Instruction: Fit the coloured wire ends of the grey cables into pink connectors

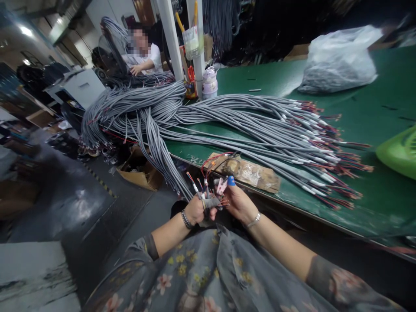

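Note:
My left hand (196, 209) is closed round the end of a grey cable (212, 202), whose stripped coloured wires stick up above my fist. My right hand (237, 201) pinches those wire ends beside it; its index fingertip wears a blue cap (231, 180). Thin red and black wires (212, 161) loop up from the cable end toward a brown block (251, 172) on the table edge. Both hands hover over my lap, just in front of the green table (373, 195).
A big heap of grey cables (227, 117) with red wire tips lies across the table and hangs off its left edge over a cardboard box (139, 171). A white plastic bag (338, 60), a green basket (398, 151) and white posts (172, 39) stand nearby. Another person sits far back.

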Motion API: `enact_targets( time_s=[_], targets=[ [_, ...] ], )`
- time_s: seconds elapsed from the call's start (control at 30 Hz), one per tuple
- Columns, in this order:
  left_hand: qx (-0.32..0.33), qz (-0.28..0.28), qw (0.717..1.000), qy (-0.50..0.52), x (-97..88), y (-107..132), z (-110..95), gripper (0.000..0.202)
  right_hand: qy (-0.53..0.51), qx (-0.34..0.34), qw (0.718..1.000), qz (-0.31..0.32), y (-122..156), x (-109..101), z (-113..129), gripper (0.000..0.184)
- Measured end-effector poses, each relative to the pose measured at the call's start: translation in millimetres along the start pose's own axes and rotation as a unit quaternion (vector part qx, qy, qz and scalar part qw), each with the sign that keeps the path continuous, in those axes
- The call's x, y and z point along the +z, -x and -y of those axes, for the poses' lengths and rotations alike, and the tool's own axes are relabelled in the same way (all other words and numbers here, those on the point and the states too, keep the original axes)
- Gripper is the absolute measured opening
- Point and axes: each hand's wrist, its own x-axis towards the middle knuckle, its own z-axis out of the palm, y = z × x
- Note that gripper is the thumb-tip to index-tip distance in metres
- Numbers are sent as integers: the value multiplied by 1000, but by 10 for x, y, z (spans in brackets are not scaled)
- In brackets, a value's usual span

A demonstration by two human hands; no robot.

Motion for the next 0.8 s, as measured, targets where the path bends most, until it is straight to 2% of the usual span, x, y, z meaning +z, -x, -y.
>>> enact_targets(
  time_s=[0.23, 0.37, 0.5, 0.63, 0.8],
  targets=[
    [20, -11, 1000, -5, -4, 115, 28, 47, -27, 38, 999, 18, 97, 19, 78, 44],
    [43, -31, 997, -54, 16, 258, 46, 45, -17, 37, 999, 15, 117, 1, 97, 36],
    [65, -73, 992, -81, 91, 306, 33, 45, 23, 2, 1000, -18, 110, 14, 75, 27],
    [78, -100, 991, -49, 167, 232, 19, 46, 59, -18, 997, -38, 121, 66, 66, 34],
    [78, -123, 989, -7, 224, 140, -44, 49, 140, -117, 974, -134, 110, 44, 23, 42]
  ],
)
